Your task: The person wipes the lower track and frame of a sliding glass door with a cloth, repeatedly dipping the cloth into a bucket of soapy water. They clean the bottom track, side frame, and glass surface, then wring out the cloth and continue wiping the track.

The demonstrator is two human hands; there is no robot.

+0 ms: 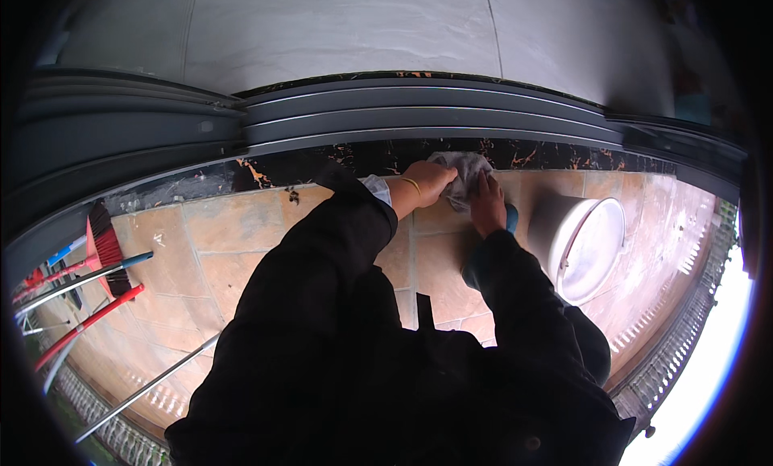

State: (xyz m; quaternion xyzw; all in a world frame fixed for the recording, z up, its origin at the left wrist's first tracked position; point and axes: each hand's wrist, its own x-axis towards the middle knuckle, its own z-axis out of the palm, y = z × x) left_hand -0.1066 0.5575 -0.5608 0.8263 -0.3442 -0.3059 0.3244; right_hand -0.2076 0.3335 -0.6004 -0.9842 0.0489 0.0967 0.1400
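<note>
A wet-looking grey cloth (462, 175) lies between my hands, over the edge of a black stone door sill (362, 156) with orange veins. My left hand (426, 183), with a yellow band at the wrist, pinches the cloth's left part between thumb and fingers. On the cloth's lower right part, my right hand (488, 203) rests with its fingers spread a little, pressing on it. Just right of that hand stands a white bucket (546, 233) with a wire handle; its inside looks pale, and its contents cannot be told.
Dark metal sliding-door tracks (423, 113) run beyond the sill, with grey floor tiles (338, 31) behind. A red broom (107, 242) and several poles are at the left. Tan floor tiles (235, 224) lie on my side, bounded by a balustrade (676, 345).
</note>
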